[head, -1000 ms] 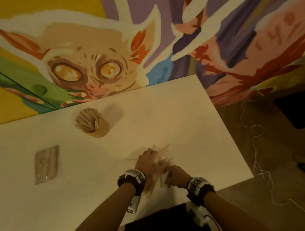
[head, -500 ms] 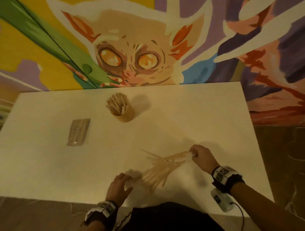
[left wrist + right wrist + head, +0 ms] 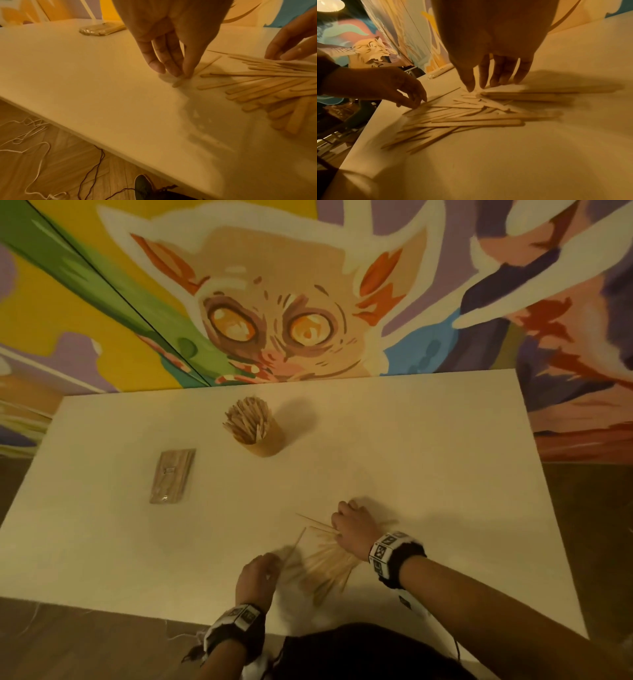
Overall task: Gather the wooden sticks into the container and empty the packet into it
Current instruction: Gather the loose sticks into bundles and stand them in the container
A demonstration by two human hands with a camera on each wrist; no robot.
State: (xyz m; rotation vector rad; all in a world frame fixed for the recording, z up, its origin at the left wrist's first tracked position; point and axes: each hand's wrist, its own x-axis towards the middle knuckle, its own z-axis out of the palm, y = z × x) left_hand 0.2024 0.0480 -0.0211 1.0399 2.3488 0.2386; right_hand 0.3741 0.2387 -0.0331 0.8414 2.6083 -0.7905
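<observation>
A fanned pile of flat wooden sticks lies near the front edge of the white table. My left hand is at the pile's left edge, its fingertips pressing down on the end of one stick. My right hand is over the far end of the pile, with straight fingers resting on the sticks. Neither hand has lifted anything. A round container, full of upright sticks, stands at mid-table. The clear packet of sticks lies flat to its left.
A painted mural wall runs right behind the table's far edge. White and dark cords trail on the wood floor below the near-left table edge, beside my shoe. The packet lies beyond my left hand.
Half a second ago my hands were spread apart at either side of the pile. The right hand has come back left over the pile's far end, and the left hand has moved up to its left edge.
</observation>
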